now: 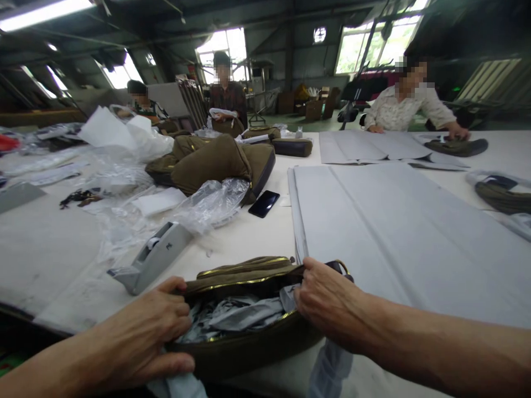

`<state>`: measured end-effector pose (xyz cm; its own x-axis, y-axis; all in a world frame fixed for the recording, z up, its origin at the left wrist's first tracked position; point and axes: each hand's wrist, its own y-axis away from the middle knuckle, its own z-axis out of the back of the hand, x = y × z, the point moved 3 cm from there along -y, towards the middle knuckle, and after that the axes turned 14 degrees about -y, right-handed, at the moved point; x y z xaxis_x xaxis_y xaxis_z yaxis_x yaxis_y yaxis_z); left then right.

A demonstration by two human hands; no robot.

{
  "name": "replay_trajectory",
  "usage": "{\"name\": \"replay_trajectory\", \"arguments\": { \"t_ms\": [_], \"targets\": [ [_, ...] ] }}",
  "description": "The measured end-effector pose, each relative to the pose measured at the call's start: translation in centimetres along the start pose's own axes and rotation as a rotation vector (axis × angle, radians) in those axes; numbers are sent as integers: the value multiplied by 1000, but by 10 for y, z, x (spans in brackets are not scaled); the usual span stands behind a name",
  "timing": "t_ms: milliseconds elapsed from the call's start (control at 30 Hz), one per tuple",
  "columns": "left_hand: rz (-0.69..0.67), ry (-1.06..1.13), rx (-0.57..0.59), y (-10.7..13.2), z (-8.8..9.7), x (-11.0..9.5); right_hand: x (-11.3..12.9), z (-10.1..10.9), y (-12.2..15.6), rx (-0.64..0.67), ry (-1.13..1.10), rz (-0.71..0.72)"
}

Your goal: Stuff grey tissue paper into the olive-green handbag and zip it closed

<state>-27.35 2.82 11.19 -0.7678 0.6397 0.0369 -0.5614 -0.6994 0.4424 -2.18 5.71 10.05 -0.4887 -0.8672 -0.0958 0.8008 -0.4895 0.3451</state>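
An olive-green fabric bag (249, 352) with gold-toothed zippers lies in front of me, its main opening unzipped. Crumpled grey paper (249, 314) fills the inside. At the bag's left end, my left hand (161, 326) grips the edge, with the fingertips over the opening and the thumb low on the outside. My right hand (323, 301) is closed on the right end near the zipper, close to a gold ring (343, 267). Pale wrapping (329, 367) hangs below my right wrist.
A grey tape dispenser (153, 257), a black phone (264, 203) and clear plastic bags (213, 204) lie beyond. Large grey paper sheets (398, 221) cover the right side. More olive bags (207, 166) are piled behind. Several people work across the table, one (409, 105) at right.
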Motion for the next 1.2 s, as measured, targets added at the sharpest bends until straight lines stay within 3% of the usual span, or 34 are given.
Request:
{"name": "replay_trajectory", "arguments": {
  "t_ms": [100, 167, 267, 400, 467, 567, 667, 800, 900, 1000, 1067, 1133, 1200],
  "targets": [
    [138, -39, 6, 3, -5, 9, 1, 4, 15, -300, -7, 138],
    [155, -43, -58, -2, -3, 6, 0, 6, 32, -562, -20, 178],
    [107, 106, -268, -20, 11, -16, -10, -4, 53, -799, -163, -17],
    [-57, 445, -451, -60, 30, -60, -24, -24, 49, -861, -613, -259],
    [-51, 490, -475, -81, 31, -74, -29, -26, 39, -850, -862, -325],
    [19, 469, -445, -102, 23, -81, -32, -21, 29, -745, -1136, -351],
    [60, 506, -441, -105, 16, -81, -38, -18, 31, -688, -1207, -318],
    [72, 417, -464, -83, 19, -79, -49, -31, 41, -666, -1099, -254],
    [103, 292, -695, -43, 27, -57, -56, -36, 46, -802, -734, -177],
    [425, 273, -952, 17, 15, -14, -45, -17, 38, -1052, -394, -43],
    [638, 345, -950, 56, -8, 10, -27, 6, 23, -1096, -372, 105],
    [676, 503, -833, 79, -39, 23, -4, 32, -6, -942, -513, 239],
    [645, 641, -691, 84, -70, 26, 18, 49, -48, -616, -708, 253]
  ]
}}
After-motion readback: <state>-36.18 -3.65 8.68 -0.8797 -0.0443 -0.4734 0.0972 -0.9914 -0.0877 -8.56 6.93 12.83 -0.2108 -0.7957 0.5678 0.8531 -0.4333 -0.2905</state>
